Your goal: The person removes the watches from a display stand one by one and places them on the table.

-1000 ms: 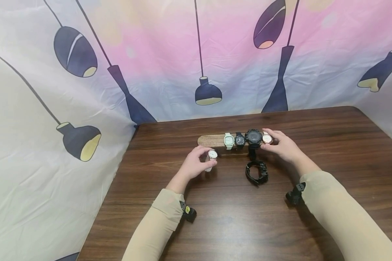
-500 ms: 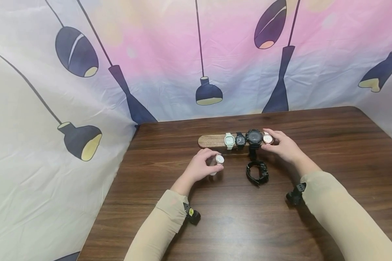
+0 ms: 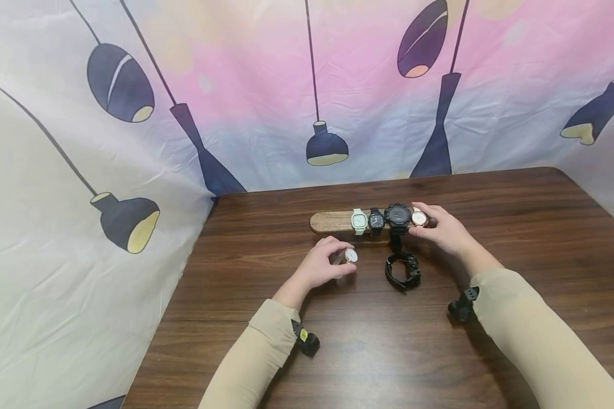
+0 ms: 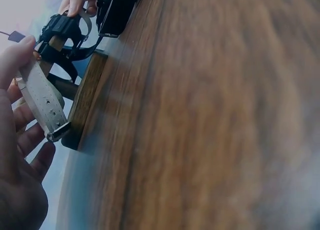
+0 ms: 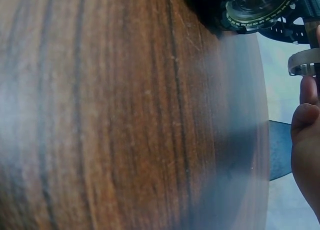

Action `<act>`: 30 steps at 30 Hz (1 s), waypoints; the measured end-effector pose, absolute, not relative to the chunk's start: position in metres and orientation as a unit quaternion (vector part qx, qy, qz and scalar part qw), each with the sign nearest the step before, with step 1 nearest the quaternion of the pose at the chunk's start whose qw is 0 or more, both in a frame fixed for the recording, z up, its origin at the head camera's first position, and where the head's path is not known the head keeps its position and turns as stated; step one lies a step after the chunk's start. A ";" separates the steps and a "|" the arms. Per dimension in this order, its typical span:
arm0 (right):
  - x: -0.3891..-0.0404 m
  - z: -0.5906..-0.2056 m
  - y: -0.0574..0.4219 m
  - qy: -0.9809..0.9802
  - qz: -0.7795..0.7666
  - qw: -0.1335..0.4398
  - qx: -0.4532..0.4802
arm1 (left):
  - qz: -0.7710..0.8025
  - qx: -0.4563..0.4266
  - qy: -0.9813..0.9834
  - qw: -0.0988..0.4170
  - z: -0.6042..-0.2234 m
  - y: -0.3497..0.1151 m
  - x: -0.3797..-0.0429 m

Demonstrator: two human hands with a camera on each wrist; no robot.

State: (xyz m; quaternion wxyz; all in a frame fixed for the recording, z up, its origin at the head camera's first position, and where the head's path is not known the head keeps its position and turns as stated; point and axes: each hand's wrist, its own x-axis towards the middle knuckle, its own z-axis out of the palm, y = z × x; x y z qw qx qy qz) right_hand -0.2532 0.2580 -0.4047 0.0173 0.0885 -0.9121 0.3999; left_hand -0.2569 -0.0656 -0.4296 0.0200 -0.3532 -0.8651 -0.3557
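Observation:
My left hand (image 3: 319,264) pinches a wristwatch (image 3: 351,255) with a round white face and rose-gold case. Its pale strap (image 4: 47,102), with punched holes and a buckle, hangs down in the left wrist view. My right hand (image 3: 442,227) grips the right end of a wooden watch stand (image 3: 330,222), thumb and finger either side of a white-faced rose-gold watch (image 3: 418,218). Also on the stand's bar are a pale green square watch (image 3: 359,221), a black square watch (image 3: 376,220) and a chunky black watch (image 3: 398,215).
Another black watch (image 3: 403,271) lies on its side on the table, in front of the stand. The dark wooden table (image 3: 368,352) reaches back to a curtain (image 3: 266,85) printed with lamps. A small camera (image 3: 307,341) sits on the left wrist, another (image 3: 461,307) on the right.
My left hand has moved right and toward me with the pale-strapped watch, away from the stand's left part. The right hand has stayed at the stand's end.

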 end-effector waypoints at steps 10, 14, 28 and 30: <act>-0.254 -0.405 0.258 -0.913 0.398 0.015 0.088 | -0.326 -0.364 -0.873 -0.012 -0.432 -0.058 -0.258; -0.254 -0.405 0.258 -0.914 0.395 0.014 0.089 | -0.317 -0.367 -0.874 -0.019 -0.431 -0.054 -0.258; -0.254 -0.406 0.257 -0.913 0.398 0.024 0.085 | -0.287 -0.386 -0.877 -0.002 -0.435 -0.044 -0.255; -0.254 -0.406 0.257 -0.913 0.398 0.022 0.084 | -0.278 -0.388 -0.879 -0.001 -0.436 -0.042 -0.255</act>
